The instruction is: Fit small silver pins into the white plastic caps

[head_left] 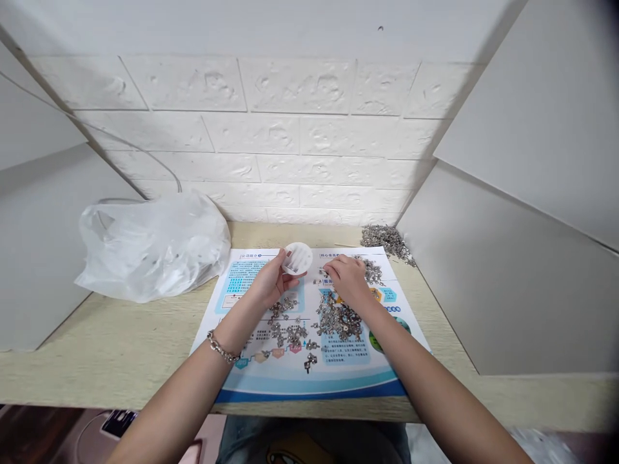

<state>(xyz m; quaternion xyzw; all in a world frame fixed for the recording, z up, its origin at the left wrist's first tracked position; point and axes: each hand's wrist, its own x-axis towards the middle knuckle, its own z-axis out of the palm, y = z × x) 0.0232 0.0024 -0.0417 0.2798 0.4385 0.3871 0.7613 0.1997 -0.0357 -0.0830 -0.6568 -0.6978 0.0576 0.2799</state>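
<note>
My left hand (275,281) grips a round white plastic disc (298,258) by its left edge, thumb on top and fingers beneath. The disc is tilted toward me, with small marks or slots on its face. To its right, my right hand (346,276) hovers low over the printed sheet, fingertips pinched together; whatever is between them is too small to make out. Small metal parts lie around both hands: a pile (338,319) below my right hand, a looser group (290,332) below my left, and another cluster (371,270) partly hidden behind my right hand.
A printed blue and white sheet (309,380) covers the middle of the wooden table (145,348). One more heap of metal parts (384,241) sits at the back right. On the left rests a white plastic bag (155,248). White boards and a brick-patterned wall (300,135) enclose the table.
</note>
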